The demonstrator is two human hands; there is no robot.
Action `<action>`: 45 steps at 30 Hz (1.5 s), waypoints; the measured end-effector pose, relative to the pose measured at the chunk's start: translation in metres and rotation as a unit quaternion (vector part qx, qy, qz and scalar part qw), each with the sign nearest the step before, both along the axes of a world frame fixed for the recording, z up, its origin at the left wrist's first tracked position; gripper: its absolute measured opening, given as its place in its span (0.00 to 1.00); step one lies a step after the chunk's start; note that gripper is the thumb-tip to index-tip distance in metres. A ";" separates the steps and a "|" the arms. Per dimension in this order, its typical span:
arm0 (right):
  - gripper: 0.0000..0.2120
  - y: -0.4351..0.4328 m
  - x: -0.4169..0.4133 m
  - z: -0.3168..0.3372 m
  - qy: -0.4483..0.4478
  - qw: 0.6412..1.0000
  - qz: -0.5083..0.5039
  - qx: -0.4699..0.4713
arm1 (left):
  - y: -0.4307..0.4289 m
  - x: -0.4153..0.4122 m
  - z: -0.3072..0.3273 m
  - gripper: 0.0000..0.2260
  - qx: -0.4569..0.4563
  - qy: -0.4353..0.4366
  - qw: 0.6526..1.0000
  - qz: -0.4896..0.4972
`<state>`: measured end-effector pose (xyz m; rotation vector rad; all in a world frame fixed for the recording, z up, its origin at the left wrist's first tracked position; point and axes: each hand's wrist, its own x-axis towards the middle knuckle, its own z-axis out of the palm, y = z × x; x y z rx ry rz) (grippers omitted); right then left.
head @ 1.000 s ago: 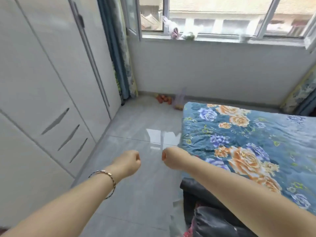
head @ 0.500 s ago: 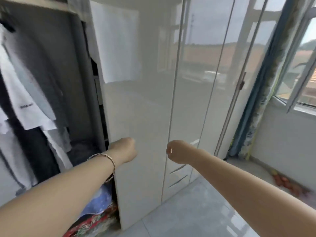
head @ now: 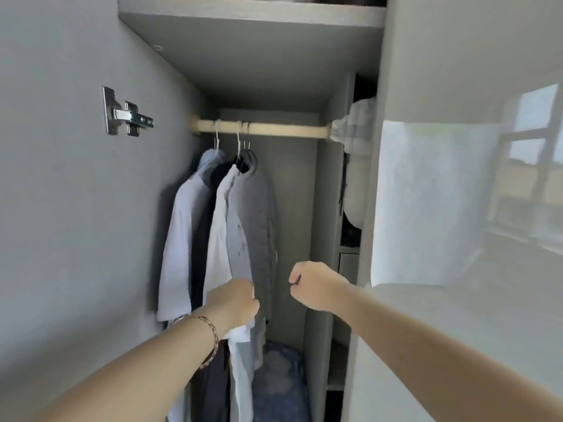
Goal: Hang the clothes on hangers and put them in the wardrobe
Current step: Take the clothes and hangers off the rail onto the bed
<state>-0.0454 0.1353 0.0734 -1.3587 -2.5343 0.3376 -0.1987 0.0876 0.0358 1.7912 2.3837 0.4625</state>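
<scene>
The shirts (head: 231, 226) hang on hangers (head: 243, 147) from the rail (head: 274, 129) inside the wardrobe (head: 259, 56), bunched toward its left end. My left hand (head: 234, 303) is a fist just in front of the white shirt's hem, and my right hand (head: 313, 284) is a fist beside it. Both hold nothing. A careless knock could drag a shirt off its hanger.

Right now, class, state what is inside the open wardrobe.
Several shirts hang on hangers from a wooden rail; blue fabric lies at the bottom. The shirts hide what hangs behind them.
</scene>
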 end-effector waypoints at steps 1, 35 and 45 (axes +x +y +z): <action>0.14 0.014 -0.013 0.009 0.014 1.000 0.014 0.004 | 0.008 -0.011 0.005 0.11 0.004 -0.001 1.000 0.015; 0.10 0.161 -0.123 0.132 0.401 0.909 -0.097 0.056 | 0.060 -0.115 0.009 0.10 0.048 0.003 0.995 0.083; 0.06 0.082 -0.077 0.090 0.291 0.955 -0.025 0.060 | 0.051 -0.081 -0.003 0.08 0.049 -0.056 0.996 0.054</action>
